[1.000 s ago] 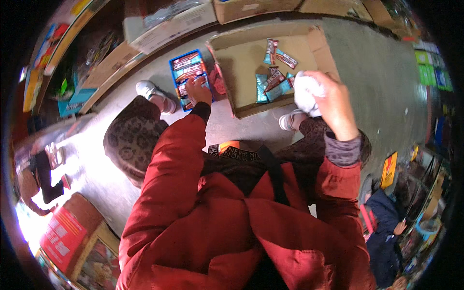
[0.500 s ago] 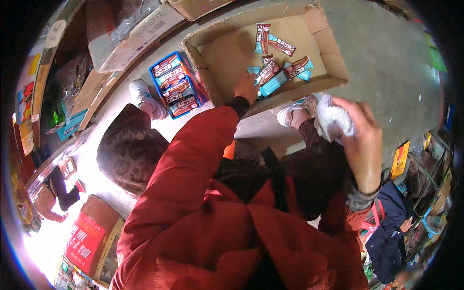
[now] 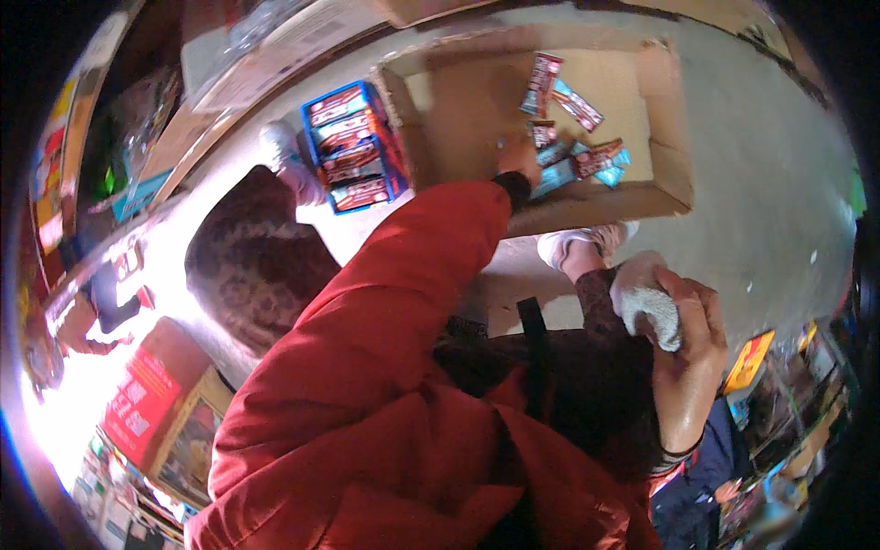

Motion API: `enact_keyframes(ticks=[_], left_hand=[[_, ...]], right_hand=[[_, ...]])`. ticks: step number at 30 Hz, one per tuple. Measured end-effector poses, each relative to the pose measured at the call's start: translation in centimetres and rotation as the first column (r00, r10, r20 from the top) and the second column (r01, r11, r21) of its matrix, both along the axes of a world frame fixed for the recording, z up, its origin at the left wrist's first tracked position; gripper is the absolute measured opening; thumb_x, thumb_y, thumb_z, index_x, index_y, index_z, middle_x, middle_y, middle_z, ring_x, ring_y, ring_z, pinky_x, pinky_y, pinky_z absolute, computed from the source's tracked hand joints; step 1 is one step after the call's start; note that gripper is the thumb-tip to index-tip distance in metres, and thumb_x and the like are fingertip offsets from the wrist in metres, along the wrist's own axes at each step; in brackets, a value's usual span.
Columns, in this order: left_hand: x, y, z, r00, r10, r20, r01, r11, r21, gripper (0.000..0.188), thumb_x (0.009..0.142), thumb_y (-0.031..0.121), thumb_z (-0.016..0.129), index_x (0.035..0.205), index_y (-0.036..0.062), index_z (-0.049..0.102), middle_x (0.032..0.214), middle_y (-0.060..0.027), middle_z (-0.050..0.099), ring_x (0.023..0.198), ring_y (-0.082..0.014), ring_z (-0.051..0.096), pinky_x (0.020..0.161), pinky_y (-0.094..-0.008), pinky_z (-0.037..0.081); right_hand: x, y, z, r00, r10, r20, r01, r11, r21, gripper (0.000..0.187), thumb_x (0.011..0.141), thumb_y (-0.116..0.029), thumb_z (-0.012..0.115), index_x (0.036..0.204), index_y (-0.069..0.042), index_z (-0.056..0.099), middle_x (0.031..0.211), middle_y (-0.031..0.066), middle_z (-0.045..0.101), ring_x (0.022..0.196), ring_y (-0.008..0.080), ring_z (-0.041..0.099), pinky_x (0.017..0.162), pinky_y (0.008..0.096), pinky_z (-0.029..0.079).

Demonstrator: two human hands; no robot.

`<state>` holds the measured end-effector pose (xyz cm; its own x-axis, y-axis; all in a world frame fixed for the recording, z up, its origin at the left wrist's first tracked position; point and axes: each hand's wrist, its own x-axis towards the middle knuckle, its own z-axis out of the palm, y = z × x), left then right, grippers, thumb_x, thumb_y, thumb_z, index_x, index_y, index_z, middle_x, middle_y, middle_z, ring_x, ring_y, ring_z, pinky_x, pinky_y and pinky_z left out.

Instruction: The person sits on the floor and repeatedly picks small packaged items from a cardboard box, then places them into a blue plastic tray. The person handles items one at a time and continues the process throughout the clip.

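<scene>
My left hand (image 3: 520, 156) reaches over the near wall of a shallow open cardboard box (image 3: 596, 206) on the floor. It is beside several small wrapped snack bars (image 3: 600, 158) in brown and light blue that lie loose there. Its fingers are dark and blurred, so their grip does not show. At the right, above my knee, my right hand (image 3: 694, 321) is closed around a wadded white cloth (image 3: 642, 289). Left of the cardboard box stands a blue-edged display box (image 3: 316, 151) with similar bars packed in rows.
My shoes (image 3: 280, 147) are close to both boxes. Cardboard cartons (image 3: 293, 50) and shelving line the left. A red-and-brown carton (image 3: 147, 394) stands at the lower left in bright light. Another person in dark clothing (image 3: 697, 495) is at the lower right, beside crowded shelves.
My left hand has moved farther into the cardboard box, covering part of the bar pile. The view has shifted and tilted. My right hand still holds the cloth.
</scene>
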<state>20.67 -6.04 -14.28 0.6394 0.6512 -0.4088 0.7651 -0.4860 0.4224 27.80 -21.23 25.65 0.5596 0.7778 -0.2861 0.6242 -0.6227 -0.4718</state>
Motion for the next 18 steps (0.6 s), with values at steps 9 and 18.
enact_keyframes(ticks=[9, 18], left_hand=[[-4.9, 0.9, 11.7, 0.516, 0.746, 0.420, -0.508, 0.662, -0.552, 0.037, 0.073, 0.020, 0.082, 0.090, 0.0041, 0.054, 0.080, -0.0120, 0.062, 0.075, -0.0244, 0.064, 0.065, -0.0407, 0.051], [-18.5, 10.7, 10.8, 0.215, 0.855, 0.473, -0.612, 0.495, -0.616, 0.011, 0.083, 0.003, 0.067, 0.091, 0.0066, 0.061, 0.080, -0.0044, 0.063, 0.070, -0.0160, 0.060, 0.064, -0.0321, 0.050]], right_hand=[[-1.0, 0.9, 0.3, 0.996, 0.092, 0.014, -0.093, 0.989, 0.113, 0.055, 0.070, 0.018, 0.055, 0.118, -0.006, 0.065, 0.105, 0.0180, 0.063, 0.098, 0.0371, 0.065, 0.086, 0.0391, 0.052], [-2.8, 3.7, -0.6, 0.966, 0.259, -0.003, -0.253, 0.946, 0.204, 0.044, 0.076, 0.013, 0.060, 0.117, -0.002, 0.065, 0.106, 0.0138, 0.066, 0.101, 0.0272, 0.067, 0.086, 0.0336, 0.052]])
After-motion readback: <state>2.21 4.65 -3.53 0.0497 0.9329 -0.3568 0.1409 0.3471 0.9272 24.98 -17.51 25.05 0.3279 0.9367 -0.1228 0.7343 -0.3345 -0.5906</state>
